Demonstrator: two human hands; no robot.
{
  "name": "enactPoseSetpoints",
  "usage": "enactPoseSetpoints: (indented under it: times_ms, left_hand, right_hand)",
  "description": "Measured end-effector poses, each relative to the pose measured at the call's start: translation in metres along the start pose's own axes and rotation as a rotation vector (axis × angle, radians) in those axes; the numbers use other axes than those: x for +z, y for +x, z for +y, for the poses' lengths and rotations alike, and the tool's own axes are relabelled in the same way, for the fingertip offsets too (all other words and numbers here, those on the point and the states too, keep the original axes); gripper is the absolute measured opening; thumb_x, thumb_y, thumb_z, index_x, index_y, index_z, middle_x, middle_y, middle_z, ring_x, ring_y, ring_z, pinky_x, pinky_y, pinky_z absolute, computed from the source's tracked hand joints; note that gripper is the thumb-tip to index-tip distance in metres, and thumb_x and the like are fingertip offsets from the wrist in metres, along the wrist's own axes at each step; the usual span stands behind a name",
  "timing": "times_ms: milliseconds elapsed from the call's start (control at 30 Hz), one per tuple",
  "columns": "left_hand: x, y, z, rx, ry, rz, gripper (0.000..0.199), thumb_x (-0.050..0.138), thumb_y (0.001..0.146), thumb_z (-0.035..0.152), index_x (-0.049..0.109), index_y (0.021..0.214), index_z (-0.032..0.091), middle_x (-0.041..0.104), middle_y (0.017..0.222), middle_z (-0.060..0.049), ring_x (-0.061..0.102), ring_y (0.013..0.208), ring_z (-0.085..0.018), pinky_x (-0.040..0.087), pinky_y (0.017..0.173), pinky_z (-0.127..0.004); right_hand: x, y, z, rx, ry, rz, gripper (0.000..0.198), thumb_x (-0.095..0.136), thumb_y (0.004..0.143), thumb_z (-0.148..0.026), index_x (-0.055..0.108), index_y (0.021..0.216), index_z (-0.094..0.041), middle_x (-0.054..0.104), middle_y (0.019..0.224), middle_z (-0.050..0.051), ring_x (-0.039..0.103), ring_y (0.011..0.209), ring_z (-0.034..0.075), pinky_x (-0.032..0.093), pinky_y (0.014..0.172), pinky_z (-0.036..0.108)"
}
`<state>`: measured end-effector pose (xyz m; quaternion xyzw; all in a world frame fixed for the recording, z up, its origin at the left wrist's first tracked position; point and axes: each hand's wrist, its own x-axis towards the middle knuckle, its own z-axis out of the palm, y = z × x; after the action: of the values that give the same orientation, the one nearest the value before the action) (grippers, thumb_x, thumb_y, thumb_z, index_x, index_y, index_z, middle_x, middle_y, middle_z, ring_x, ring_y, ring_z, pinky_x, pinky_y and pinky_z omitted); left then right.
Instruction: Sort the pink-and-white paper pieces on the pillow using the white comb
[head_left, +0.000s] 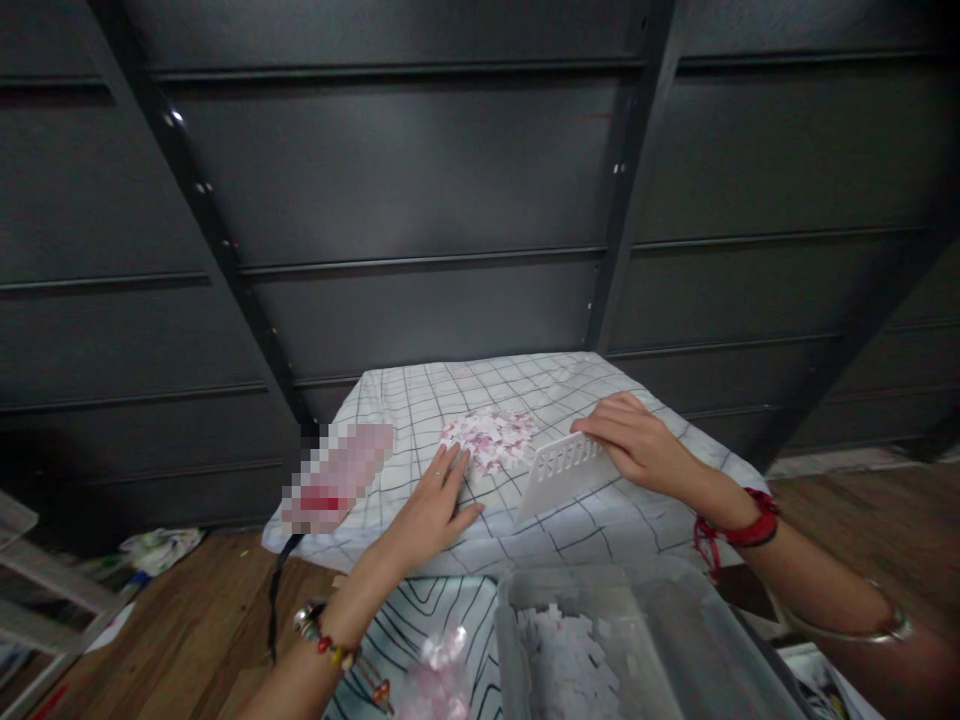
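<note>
My left hand [439,505] rests with its fingers spread at the near left edge of a pile of small pink and white pieces [491,438]. The pile lies on a white cloth with a dark grid [420,395]. Pinched by its top edge in my right hand [634,440] is a flat white plastic board [559,482] with a row of slots. It stands tilted on the cloth, right of the pile. Nearer to me is a grey translucent plastic bin [675,600] with many white pieces [566,665] in its left compartment.
A clear bag of pink pieces [439,675] lies on a wavy-striped cloth [480,600] left of the bin. A blurred-out pink item [341,475] with a black strap sits at the cloth's left. Dark metal panels [427,170] rise behind; wooden floor [187,620] shows at the sides.
</note>
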<state>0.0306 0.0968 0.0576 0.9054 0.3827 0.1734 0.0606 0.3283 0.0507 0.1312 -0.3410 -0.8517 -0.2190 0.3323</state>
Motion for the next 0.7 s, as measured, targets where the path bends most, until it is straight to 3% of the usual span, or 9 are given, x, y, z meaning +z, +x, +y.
enactPoseSetpoints:
  times_ms: [167, 300, 433, 700]
  left_hand:
    - [-0.005, 0.004, -0.015, -0.048, 0.004, 0.024, 0.063, 0.043, 0.09, 0.042, 0.019, 0.142, 0.016, 0.016, 0.15, -0.016, 0.008, 0.138, -0.029, 0.023, 0.109, -0.048]
    - [-0.008, 0.012, -0.014, -0.05, 0.021, 0.044, 0.063, 0.044, 0.09, 0.042, 0.019, 0.141, 0.014, 0.017, 0.15, -0.017, 0.008, 0.138, -0.03, 0.022, 0.109, -0.049]
    - [-0.004, 0.019, -0.005, -0.01, 0.036, 0.04, 0.066, 0.047, 0.088, 0.043, 0.022, 0.14, 0.012, 0.016, 0.15, -0.018, 0.004, 0.139, -0.029, 0.019, 0.11, -0.048]
    - [0.004, 0.015, -0.005, -0.041, 0.005, 0.056, 0.069, 0.051, 0.085, 0.043, 0.017, 0.141, 0.02, 0.011, 0.151, -0.015, 0.002, 0.139, -0.029, 0.021, 0.109, -0.048]
  right_hand:
    - [0.011, 0.008, 0.012, 0.09, -0.23, 0.074, 0.033, 0.038, 0.075, -0.004, 0.06, 0.094, -0.019, 0.059, 0.073, 0.004, 0.051, 0.072, 0.018, 0.036, 0.072, 0.034]
    - [0.019, 0.013, 0.017, 0.104, -0.404, 0.038, 0.033, 0.041, 0.071, -0.003, 0.061, 0.094, -0.016, 0.059, 0.071, 0.005, 0.049, 0.072, 0.019, 0.032, 0.07, 0.034]
    - [0.017, 0.011, 0.016, 0.079, -0.44, 0.045, 0.033, 0.042, 0.071, -0.002, 0.061, 0.094, -0.014, 0.058, 0.07, 0.005, 0.047, 0.072, 0.02, 0.031, 0.07, 0.034]
    - [0.006, -0.001, 0.018, 0.089, -0.44, 0.028, 0.031, 0.042, 0.072, -0.003, 0.061, 0.091, -0.016, 0.059, 0.071, 0.005, 0.048, 0.071, 0.019, 0.031, 0.071, 0.034]
